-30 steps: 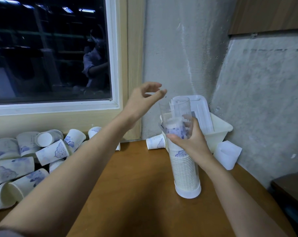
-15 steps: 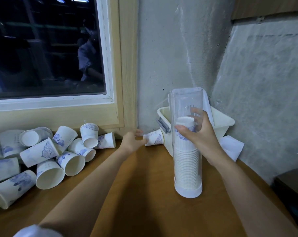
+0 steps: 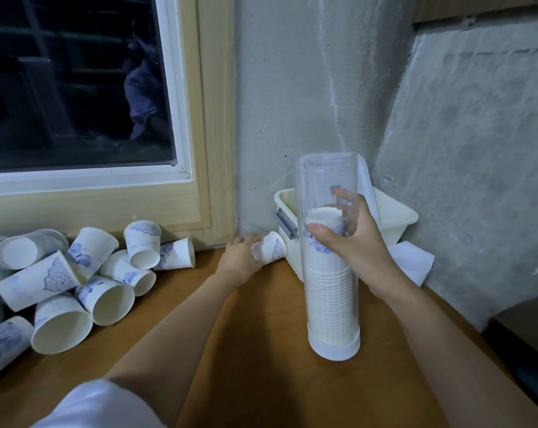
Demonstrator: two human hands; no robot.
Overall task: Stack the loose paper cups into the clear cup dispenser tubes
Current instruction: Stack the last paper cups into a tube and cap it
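A clear dispenser tube stands upright on a white base on the wooden table. Inside it sits a stack of white paper cups reaching about halfway up. My right hand grips the tube at mid height, thumb in front. My left hand reaches to the wall corner and closes round the rim end of a loose cup lying on its side against the bin. A pile of several loose blue-patterned cups lies at the left under the window.
A cream plastic bin with a grey handle stands in the corner behind the tube. A white paper sheet lies beside it. Concrete walls close off the back and right. A dark ledge sits at the right edge.
My left hand dropped from above the tube's mouth to the table corner and took hold of the lone cup. My right hand stayed gripping the tube.
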